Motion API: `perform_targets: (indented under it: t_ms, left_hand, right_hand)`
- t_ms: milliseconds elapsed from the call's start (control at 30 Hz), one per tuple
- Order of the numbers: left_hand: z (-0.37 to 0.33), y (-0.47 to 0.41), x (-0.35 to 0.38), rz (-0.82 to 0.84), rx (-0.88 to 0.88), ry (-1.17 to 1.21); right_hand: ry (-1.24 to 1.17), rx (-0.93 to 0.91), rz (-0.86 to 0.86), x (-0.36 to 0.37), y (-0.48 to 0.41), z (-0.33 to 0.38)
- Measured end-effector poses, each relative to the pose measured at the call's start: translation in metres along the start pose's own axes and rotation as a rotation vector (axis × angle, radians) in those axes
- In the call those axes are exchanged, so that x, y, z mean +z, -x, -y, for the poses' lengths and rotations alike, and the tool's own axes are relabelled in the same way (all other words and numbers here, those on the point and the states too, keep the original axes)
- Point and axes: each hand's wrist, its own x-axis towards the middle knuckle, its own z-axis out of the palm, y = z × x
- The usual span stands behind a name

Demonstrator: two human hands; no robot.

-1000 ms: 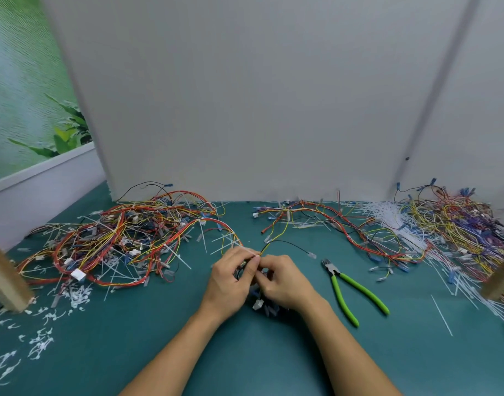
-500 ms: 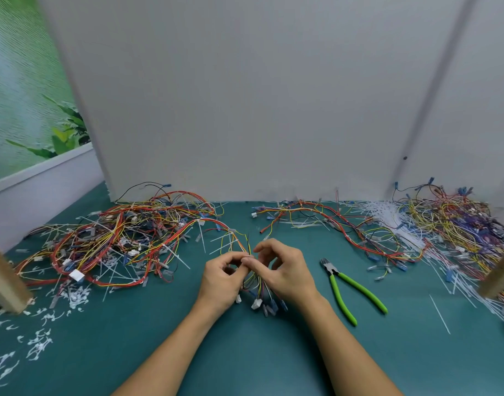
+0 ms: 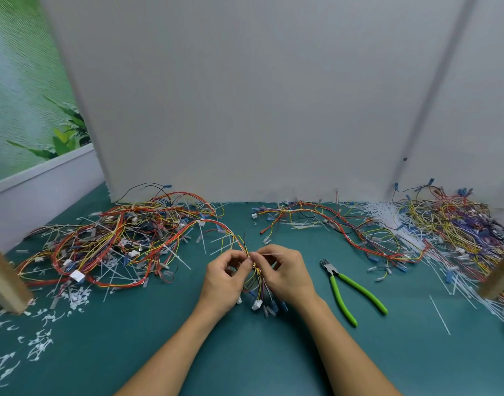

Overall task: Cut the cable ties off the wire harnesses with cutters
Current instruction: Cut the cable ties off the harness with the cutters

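While a tangle of red and yellow wires [image 3: 116, 241] sprawls across the green table [image 3: 245, 352] at the left, the left hand [image 3: 223, 278] pinches a thin harness [image 3: 258, 281] of yellow, red and black wires. Its white and blue plugs hang below the fingers. The right hand [image 3: 288, 277] pinches a white cable tie [image 3: 270, 254] on that harness, fingertips nearly meeting. Green-handled cutters [image 3: 350, 292] lie on the table just to the right, untouched.

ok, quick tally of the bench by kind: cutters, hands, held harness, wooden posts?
Cutters: 1
Hands: 2, left hand and right hand, both pinching the harness
Held harness: 1
Wooden posts: 2, left post and right post
Total: 6
Piled harnesses and loose ties are too tangled to count.
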Motion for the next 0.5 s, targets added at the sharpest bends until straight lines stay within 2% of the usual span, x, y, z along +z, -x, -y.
perform_targets:
  t_ms: [267, 500]
  left_hand:
    - [-0.003, 0.001, -0.001, -0.052, -0.021, -0.036]
    - [-0.010, 0.003, 0.000, -0.029, 0.031, -0.117]
  right_hand:
    - [-0.043, -0.002, 0.031, 0.002, 0.000, -0.001]
    - [-0.047, 0.126, 0.052, 0.001, 0.002, 0.000]
